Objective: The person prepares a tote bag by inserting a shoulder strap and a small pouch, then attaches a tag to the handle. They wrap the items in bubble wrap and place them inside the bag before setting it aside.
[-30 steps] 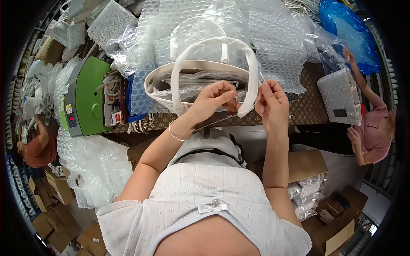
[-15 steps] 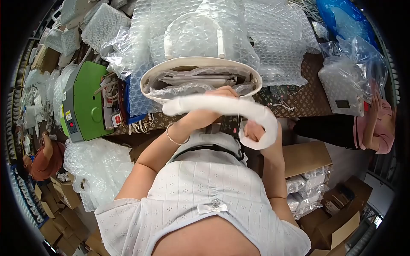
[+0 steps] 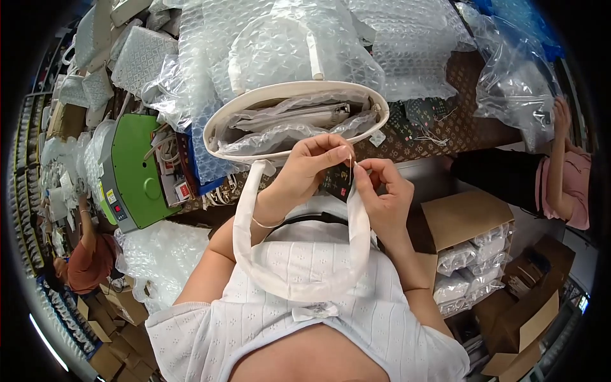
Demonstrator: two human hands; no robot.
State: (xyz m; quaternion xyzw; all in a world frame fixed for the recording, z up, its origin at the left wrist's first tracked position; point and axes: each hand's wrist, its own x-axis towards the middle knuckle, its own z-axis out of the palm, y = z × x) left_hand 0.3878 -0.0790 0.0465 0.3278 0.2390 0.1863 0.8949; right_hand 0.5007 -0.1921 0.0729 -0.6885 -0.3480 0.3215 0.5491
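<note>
A white handbag (image 3: 213, 130) stands open in front of me, with clear plastic and a zipped pocket (image 3: 318, 116) inside. Its near handle (image 3: 299, 290), wrapped in white, loops down over my chest. The far handle (image 3: 315, 57) lies back on bubble wrap. By the right end of the near handle, my left hand (image 3: 315, 167) pinches the thin string (image 3: 350, 170) of a black hang tag (image 3: 338, 183) with a red mark. My right hand (image 3: 386, 196) closes thumb and finger on the same string, close to the left fingertips. Part of the tag is hidden behind the left hand.
Bubble wrap (image 3: 414, 54) covers much of the patterned table (image 3: 468, 89). Several tags with strings (image 3: 420, 121) lie right of the bag. A green machine (image 3: 137, 172) stands left. An open carton (image 3: 468, 219) holds wrapped packs. Other people work at the left and right edges.
The near handle has swung down from in front of the bag onto my chest. My hands have come together on the tag string, and the right hand has moved up.
</note>
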